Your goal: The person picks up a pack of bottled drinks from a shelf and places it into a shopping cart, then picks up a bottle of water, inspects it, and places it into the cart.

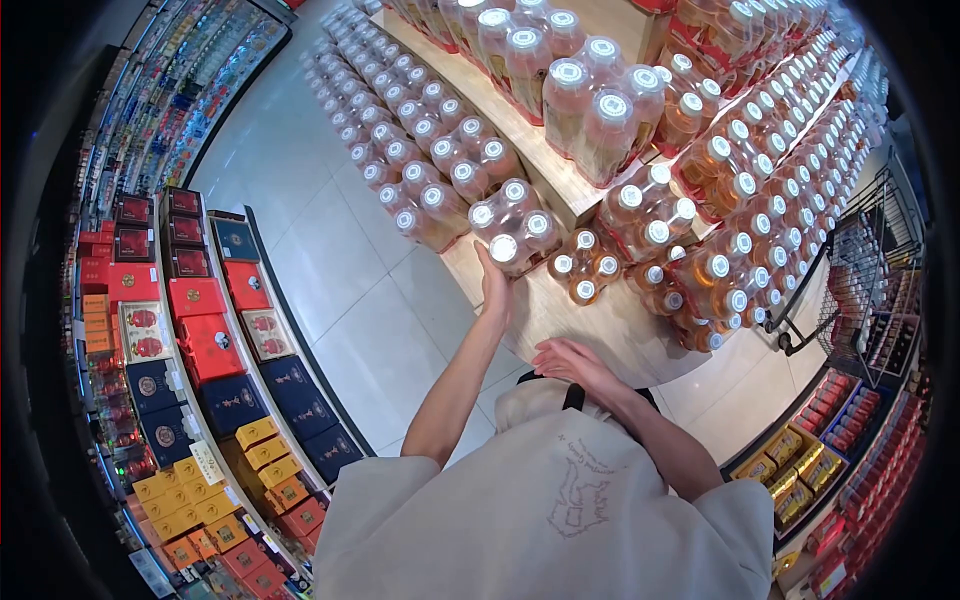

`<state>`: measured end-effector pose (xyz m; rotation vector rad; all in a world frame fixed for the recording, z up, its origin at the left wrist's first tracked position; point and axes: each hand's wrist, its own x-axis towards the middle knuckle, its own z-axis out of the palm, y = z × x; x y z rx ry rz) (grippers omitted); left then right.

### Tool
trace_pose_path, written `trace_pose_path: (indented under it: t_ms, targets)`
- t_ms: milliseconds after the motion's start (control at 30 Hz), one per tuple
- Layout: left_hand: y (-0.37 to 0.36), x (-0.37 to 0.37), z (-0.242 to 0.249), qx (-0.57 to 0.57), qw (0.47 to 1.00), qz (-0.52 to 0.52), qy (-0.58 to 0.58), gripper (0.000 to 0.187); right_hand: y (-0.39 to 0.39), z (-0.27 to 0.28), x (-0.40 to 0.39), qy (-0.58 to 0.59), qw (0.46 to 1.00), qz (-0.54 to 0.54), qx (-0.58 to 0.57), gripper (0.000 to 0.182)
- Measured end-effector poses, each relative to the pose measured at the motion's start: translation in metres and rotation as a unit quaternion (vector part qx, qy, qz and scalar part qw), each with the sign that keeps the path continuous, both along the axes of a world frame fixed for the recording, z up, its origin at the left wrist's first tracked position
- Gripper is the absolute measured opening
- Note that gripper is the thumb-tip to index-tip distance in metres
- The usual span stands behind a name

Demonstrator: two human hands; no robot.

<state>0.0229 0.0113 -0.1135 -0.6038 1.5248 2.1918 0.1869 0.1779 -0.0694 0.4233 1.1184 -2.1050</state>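
Observation:
My left hand (494,288) rests against the near left side of a shrink-wrapped pack of bottles (512,222) with white caps. Its visible fingers are stretched up along the wrap, and part of the hand is hidden against the pack. The pack stands upright on the corner of a wooden display platform (580,325). My right hand (578,366) is held in front of my waist, fingers extended and nothing in them, close to the platform's front edge. A smaller pack of amber bottles (585,265) stands just right of the first pack.
Rows of wrapped bottle packs (420,110) extend back along the platform, with more on a raised wooden tier (560,185). Gift boxes (210,340) fill low shelves at left. A wire shopping cart (865,270) is at right, near boxed goods (790,470). Tiled floor (365,320) lies between.

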Motion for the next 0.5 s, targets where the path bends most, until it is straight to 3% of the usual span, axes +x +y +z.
trace_pose_path:
  t_ms: [100,167,267,500]
  targets:
    - [0.025,0.001,0.011,-0.006,0.999,0.047,-0.019,0.099,0.001,0.001,0.005,-0.008,1.0,0.004,0.014,0.049]
    - [0.031,-0.004,-0.02,0.021,0.998,0.06,-0.01,0.096,0.001,0.001,0.011,-0.029,0.999,-0.002,0.013,0.05]
    - [0.035,-0.01,-0.025,0.043,0.995,0.085,-0.001,0.092,0.003,0.004,0.016,-0.008,0.999,0.003,0.037,0.05]
    - [0.017,-0.016,-0.015,-0.01,0.999,-0.018,0.032,0.095,0.005,0.006,0.04,-0.02,0.998,0.002,0.065,0.047]
